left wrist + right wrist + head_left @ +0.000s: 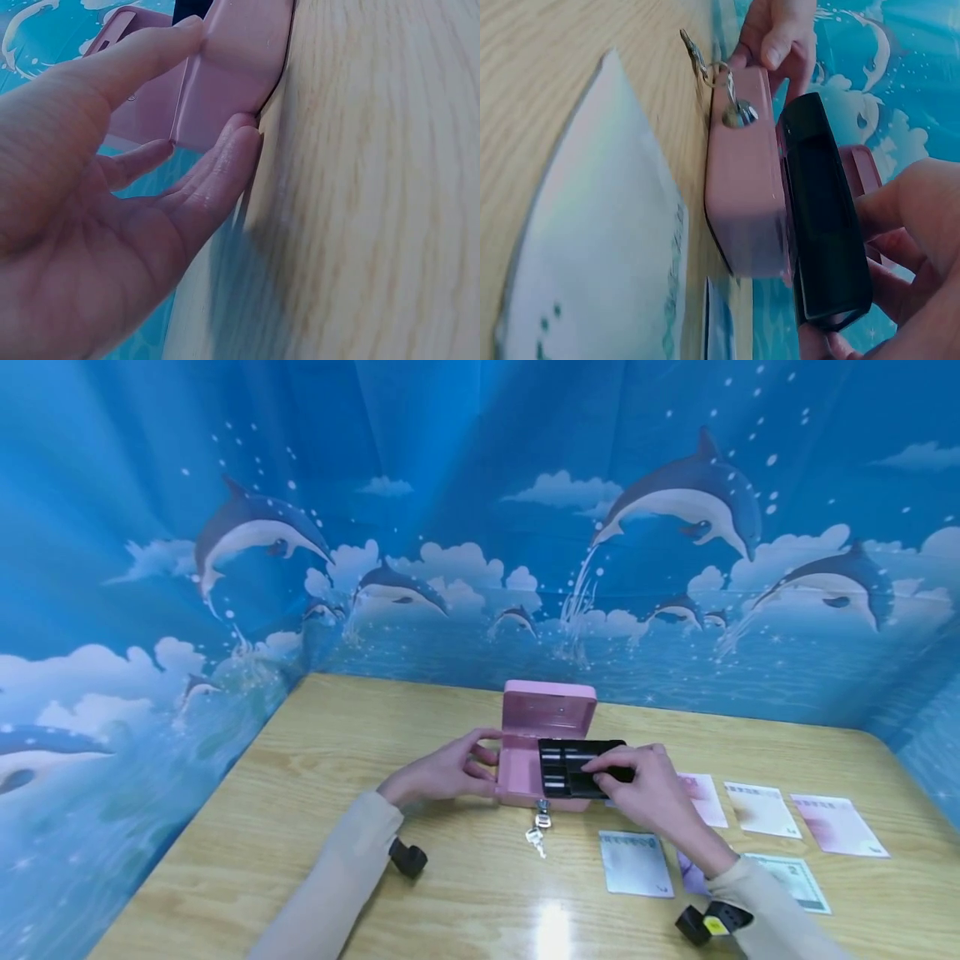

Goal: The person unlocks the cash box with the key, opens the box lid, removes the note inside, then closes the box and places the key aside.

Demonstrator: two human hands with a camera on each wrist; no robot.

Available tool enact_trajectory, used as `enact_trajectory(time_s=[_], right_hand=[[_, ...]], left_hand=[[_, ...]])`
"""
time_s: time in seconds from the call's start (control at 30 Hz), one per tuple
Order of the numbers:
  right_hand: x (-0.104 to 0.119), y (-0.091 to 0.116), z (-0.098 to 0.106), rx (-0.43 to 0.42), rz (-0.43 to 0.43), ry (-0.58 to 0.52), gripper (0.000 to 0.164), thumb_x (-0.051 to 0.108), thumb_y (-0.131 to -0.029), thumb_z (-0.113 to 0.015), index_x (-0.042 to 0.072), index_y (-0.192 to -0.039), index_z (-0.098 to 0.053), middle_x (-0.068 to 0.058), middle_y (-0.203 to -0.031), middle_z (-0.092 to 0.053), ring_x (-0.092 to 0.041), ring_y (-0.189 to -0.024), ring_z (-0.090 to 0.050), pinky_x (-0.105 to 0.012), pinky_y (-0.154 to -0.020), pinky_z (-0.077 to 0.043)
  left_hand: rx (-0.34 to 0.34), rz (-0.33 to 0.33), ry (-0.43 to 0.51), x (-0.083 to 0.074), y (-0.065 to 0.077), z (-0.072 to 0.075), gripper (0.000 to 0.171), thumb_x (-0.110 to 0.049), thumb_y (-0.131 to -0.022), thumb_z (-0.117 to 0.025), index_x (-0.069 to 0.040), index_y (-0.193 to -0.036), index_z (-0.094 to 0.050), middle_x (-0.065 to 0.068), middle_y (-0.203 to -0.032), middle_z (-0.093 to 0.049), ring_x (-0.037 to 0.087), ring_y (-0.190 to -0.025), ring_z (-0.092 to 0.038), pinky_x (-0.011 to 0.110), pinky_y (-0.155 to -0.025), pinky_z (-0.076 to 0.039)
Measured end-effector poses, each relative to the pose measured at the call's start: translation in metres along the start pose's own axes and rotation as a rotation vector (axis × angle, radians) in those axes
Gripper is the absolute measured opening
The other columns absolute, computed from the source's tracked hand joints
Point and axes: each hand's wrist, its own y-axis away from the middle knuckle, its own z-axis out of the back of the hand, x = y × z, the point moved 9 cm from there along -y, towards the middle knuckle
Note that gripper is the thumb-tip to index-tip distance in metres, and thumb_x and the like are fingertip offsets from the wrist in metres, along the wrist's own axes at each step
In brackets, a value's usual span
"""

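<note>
A pink cash box (519,768) stands on the table with its lid (546,714) raised at the back. My left hand (448,768) holds the box's left end, thumb at the front corner and fingers along the side. In my right hand (651,785) is a black compartment tray (558,770), gripped near its right end. The tray sits tilted over the right part of the box, its underside facing the right wrist camera (821,187). The box floor shows on the left. Keys (536,840) hang from the lock (739,114) at the front.
Several paper notes lie at the right, among them a grey-green note (636,864), a brown note (762,810), a pink note (838,825) and a green note (797,883). A purple note (692,872) is partly under my right forearm. A dolphin-print curtain (465,527) borders the wooden table (360,710).
</note>
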Motion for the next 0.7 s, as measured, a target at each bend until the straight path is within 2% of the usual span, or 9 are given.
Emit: enact_trajectory(time_s=[0.1, 0.23, 0.4, 0.5, 0.6, 0.7], right_hand=[[0.004, -0.003, -0.007, 0.004, -0.013, -0.008, 0.023, 0.009, -0.09, -0.068, 0.024, -0.098, -0.083, -0.008, -0.116, -0.077, -0.032, -0.111, -0.049, -0.041, -0.086, -0.038], [0.01, -0.009, -0.014, 0.001, 0.002, -0.029, 0.024, 0.008, -0.089, -0.066, 0.023, -0.097, -0.083, -0.006, -0.111, -0.078, -0.031, -0.111, -0.051, -0.04, -0.09, -0.033], [0.017, -0.014, -0.024, 0.003, 0.021, -0.027, 0.022, 0.01, -0.091, -0.066, 0.022, -0.098, -0.082, -0.003, -0.108, -0.078, -0.029, -0.107, -0.052, -0.038, -0.086, -0.031], [0.022, -0.017, -0.028, -0.011, 0.052, -0.029, 0.021, 0.009, -0.09, -0.066, 0.021, -0.097, -0.082, -0.002, -0.105, -0.078, -0.03, -0.105, -0.057, -0.039, -0.086, -0.028], [0.026, -0.019, -0.031, -0.028, 0.057, -0.032, 0.021, 0.008, -0.09, -0.067, 0.02, -0.095, -0.083, -0.002, -0.104, -0.078, -0.03, -0.104, -0.057, -0.039, -0.086, -0.028], [0.029, -0.021, -0.037, -0.028, 0.04, -0.024, 0.02, 0.008, -0.089, -0.067, 0.021, -0.093, -0.082, -0.002, -0.105, -0.078, -0.031, -0.106, -0.051, -0.039, -0.084, -0.03]], left_hand=[[-0.012, 0.003, -0.018, 0.0, 0.001, 0.001, 0.083, -0.019, -0.089, -0.08, -0.024, -0.157, -0.034, 0.011, -0.139, -0.056, 0.024, -0.119, -0.065, 0.045, -0.107, -0.053], [-0.017, 0.01, -0.035, 0.001, 0.001, 0.001, 0.082, -0.02, -0.089, -0.08, -0.025, -0.157, -0.034, 0.01, -0.138, -0.057, 0.024, -0.119, -0.065, 0.046, -0.107, -0.053], [-0.011, 0.007, -0.038, 0.0, 0.001, 0.0, 0.082, -0.02, -0.09, -0.079, -0.024, -0.158, -0.034, 0.01, -0.138, -0.057, 0.024, -0.119, -0.065, 0.045, -0.106, -0.054], [-0.004, -0.002, -0.023, -0.001, 0.001, -0.001, 0.083, -0.021, -0.09, -0.08, -0.024, -0.158, -0.033, 0.012, -0.139, -0.056, 0.025, -0.119, -0.065, 0.044, -0.105, -0.055], [0.003, -0.008, 0.002, -0.001, 0.002, -0.002, 0.085, -0.02, -0.089, -0.08, -0.023, -0.158, -0.032, 0.013, -0.139, -0.056, 0.025, -0.119, -0.065, 0.043, -0.104, -0.055], [-0.004, -0.017, 0.009, -0.002, 0.003, 0.0, 0.084, -0.019, -0.089, -0.081, -0.022, -0.158, -0.033, 0.013, -0.138, -0.056, 0.025, -0.118, -0.066, 0.042, -0.103, -0.056]])
